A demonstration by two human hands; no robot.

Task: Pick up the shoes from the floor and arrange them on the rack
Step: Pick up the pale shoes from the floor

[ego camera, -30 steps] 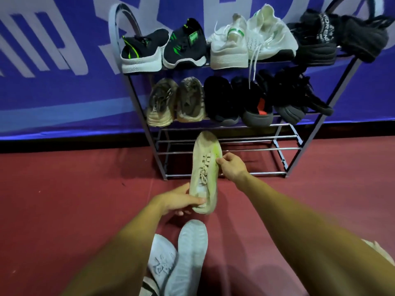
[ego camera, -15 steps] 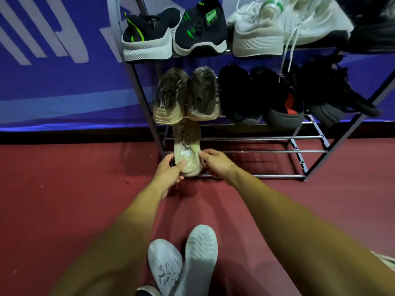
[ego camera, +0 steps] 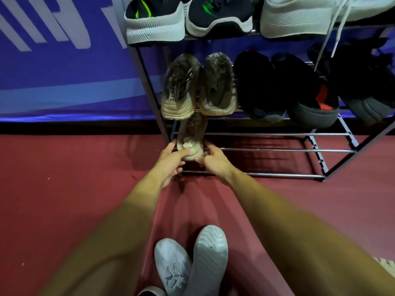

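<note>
A beige sneaker [ego camera: 190, 135] lies toe-inward on the bottom shelf of the metal shoe rack [ego camera: 277, 150], at its left end. My left hand [ego camera: 171, 161] grips the shoe's heel from the left, thumb across the back. From the right, my right hand [ego camera: 213, 161] holds the same heel with curled fingers. The shoe's front is hidden under a tan pair [ego camera: 198, 84] on the middle shelf. Two pale grey shoes [ego camera: 192, 261] lie on the red floor between my forearms, one sole-up.
The middle shelf also carries dark shoes [ego camera: 284, 88]. Black-and-green sneakers [ego camera: 186, 16] and white sneakers [ego camera: 299, 16] fill the top shelf; a white lace hangs down. A blue banner [ego camera: 64, 60] backs the rack. The bottom shelf's bars run bare to the right.
The beige shoe went from mid-air in front of the rack onto the bottom shelf and slid further in. Both hands moved to its heel. The camera came closer to the rack.
</note>
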